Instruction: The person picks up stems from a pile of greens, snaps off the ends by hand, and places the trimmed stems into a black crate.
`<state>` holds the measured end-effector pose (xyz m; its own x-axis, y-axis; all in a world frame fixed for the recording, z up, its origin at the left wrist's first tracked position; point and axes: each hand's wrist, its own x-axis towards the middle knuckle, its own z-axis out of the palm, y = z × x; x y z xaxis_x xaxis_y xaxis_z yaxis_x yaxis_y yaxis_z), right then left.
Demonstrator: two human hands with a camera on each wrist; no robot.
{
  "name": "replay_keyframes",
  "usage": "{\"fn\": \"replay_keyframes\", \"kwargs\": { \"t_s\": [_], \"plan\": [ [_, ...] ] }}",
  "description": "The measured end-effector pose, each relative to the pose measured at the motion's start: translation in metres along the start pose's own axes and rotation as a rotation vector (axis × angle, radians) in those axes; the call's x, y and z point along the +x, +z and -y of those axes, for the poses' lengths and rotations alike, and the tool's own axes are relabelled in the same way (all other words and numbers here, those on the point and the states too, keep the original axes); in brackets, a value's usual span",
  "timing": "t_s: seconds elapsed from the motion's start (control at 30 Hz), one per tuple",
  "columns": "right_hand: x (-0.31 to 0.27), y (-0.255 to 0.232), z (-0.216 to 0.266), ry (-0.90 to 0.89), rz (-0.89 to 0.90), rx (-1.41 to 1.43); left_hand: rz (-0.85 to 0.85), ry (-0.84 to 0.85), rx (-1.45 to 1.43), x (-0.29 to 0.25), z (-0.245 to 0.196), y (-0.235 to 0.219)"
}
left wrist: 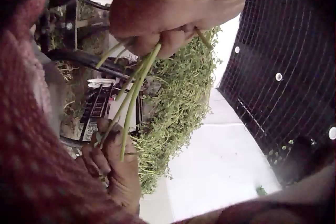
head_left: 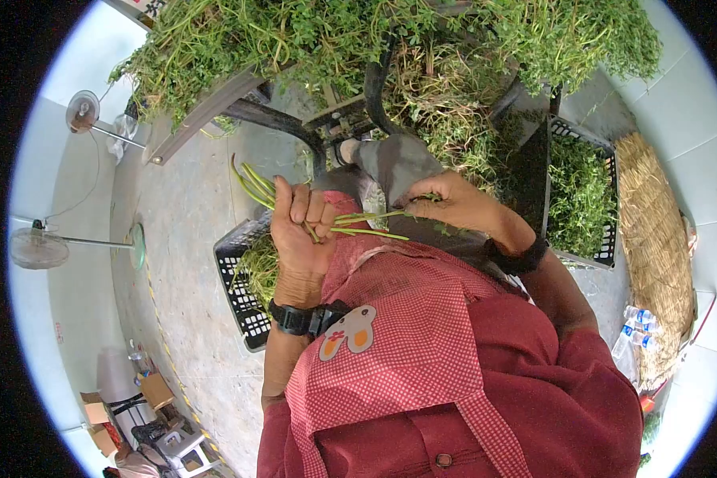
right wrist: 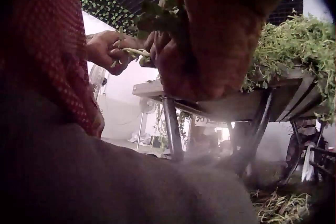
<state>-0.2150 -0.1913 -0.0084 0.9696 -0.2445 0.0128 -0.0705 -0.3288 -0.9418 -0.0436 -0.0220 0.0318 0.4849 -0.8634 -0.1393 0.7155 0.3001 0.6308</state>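
head view, our left hand (head_left: pixel 303 227) grips green stems (head_left: pixel 370 233) above the lap, right hand (head_left: pixel 462 209) pinches leafy bits (head_left: pixel 432 197); uneven tugging might snap thin stems or let loose ones slip

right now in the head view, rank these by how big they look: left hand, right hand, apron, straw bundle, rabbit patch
1. apron
2. straw bundle
3. left hand and right hand, too alike to rank
4. rabbit patch

The left hand (head_left: pixel 303 223) is held up with its fingers curled in, and the right hand (head_left: pixel 460 209) pinches nearby.
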Motion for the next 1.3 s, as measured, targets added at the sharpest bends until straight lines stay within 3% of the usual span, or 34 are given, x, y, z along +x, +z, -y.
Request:
{"fn": "replay_keyframes", "kwargs": {
  "t_s": [0.1, 0.2, 0.3, 0.37, 0.43, 0.5, 0.6, 0.67, 0.73, 0.9, 0.97, 1.03, 1.1, 1.13, 1.2, 1.23, 1.3],
  "plan": [
    [0.004, 0.008, -0.005, -0.054, 0.036, -0.091, -0.089, 0.016, 0.032, 0.000, 0.002, 0.005],
    [0.002, 0.011, -0.006, -0.087, -0.006, -0.034, -0.070, 0.026, 0.069, 0.001, 0.003, 0.003],
    [0.006, 0.013, 0.001, -0.068, 0.068, -0.221, -0.134, 0.024, 0.018, 0.004, 0.010, -0.003],
    [0.008, 0.021, 0.004, -0.090, -0.014, -0.381, -0.173, 0.060, 0.054, 0.002, 0.012, 0.011],
    [0.016, 0.032, -0.006, -0.155, -0.104, -0.438, -0.128, 0.050, 0.095, 0.001, 0.015, 0.014],
    [0.020, 0.037, -0.009, -0.023, -0.224, -0.554, -0.118, 0.063, 0.172, -0.002, 0.014, 0.016],
    [0.022, 0.035, -0.007, -0.010, -0.314, -0.634, 0.085, -0.016, 0.257, -0.004, 0.015, 0.010],
    [0.023, 0.028, -0.012, 0.014, -0.377, -0.687, 0.068, -0.005, 0.307, -0.007, 0.014, 0.015],
    [0.022, 0.011, -0.034, 0.202, -0.432, -0.645, 0.069, 0.010, 0.397, -0.010, 0.010, 0.021],
    [0.016, -0.022, -0.078, 0.122, -0.490, -0.519, 0.134, 0.078, 0.724, -0.013, 0.009, 0.020],
    [0.001, -0.033, -0.076, 0.194, -0.403, -0.571, -0.163, -0.126, 1.102, -0.018, 0.005, 0.040],
    [-0.004, -0.032, -0.108, 0.317, -0.452, -0.714, -0.088, -0.033, 1.028, -0.013, 0.010, 0.022],
    [-0.021, -0.034, -0.122, 0.332, -0.511, -0.297, -0.044, 0.032, 0.907, -0.005, 0.017, 0.008],
    [-0.030, -0.035, -0.130, 0.351, -0.529, -0.297, -0.023, 0.016, 0.906, -0.004, 0.019, 0.008],
    [-0.040, -0.033, -0.147, 0.338, -0.445, -0.361, -0.177, 0.018, 0.924, -0.004, 0.019, 0.013],
    [-0.045, -0.032, -0.156, 0.346, -0.452, -0.358, -0.169, 0.011, 0.926, -0.003, 0.021, 0.015],
    [-0.053, -0.030, -0.181, 0.492, -0.364, -0.344, 0.012, 0.068, 0.754, -0.002, 0.024, 0.016]
  ]
}}
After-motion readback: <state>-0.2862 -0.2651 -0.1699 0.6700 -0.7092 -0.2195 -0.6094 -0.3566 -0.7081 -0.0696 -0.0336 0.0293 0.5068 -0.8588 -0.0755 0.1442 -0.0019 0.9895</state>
